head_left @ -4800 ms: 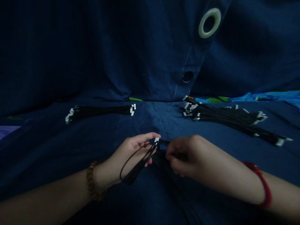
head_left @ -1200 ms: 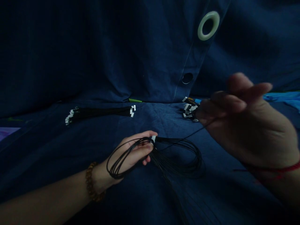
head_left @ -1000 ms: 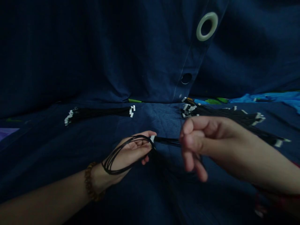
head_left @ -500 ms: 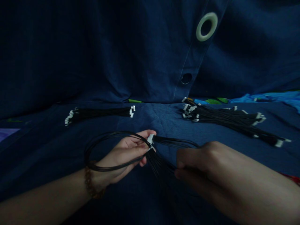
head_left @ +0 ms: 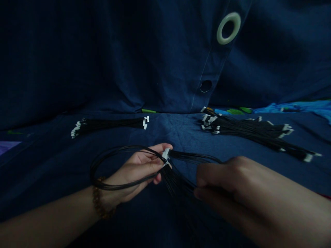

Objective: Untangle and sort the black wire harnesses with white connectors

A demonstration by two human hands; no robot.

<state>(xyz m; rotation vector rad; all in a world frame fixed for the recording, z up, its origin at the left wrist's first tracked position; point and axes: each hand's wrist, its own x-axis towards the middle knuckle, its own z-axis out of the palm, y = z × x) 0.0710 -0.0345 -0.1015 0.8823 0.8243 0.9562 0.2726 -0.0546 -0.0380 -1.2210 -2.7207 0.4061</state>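
Note:
My left hand [head_left: 144, 167] pinches the white connectors [head_left: 166, 155] of a bunch of thin black cables [head_left: 191, 156] between thumb and fingers. Part of the bunch bends back in a wide loop [head_left: 93, 168] over the left wrist, which wears a beaded bracelet [head_left: 98, 203]. Other strands hang downward from the connectors and fade into the dark. My right hand [head_left: 224, 175] is closed around the black cables to the right of the connectors, with its fingertips mostly hidden behind the hand.
On the blue cloth [head_left: 176, 132], a neat bundle of black cables [head_left: 111, 123] with white ends lies at the left. A larger, looser pile of cables [head_left: 248, 132] lies at the right. Behind hangs a dark blue curtain [head_left: 155, 51] with a pale ring eyelet [head_left: 219, 31].
My right hand has shifted very slightly to the right. The cable loop over my left wrist reaches a little farther left. My left hand keeps its hold on the connectors.

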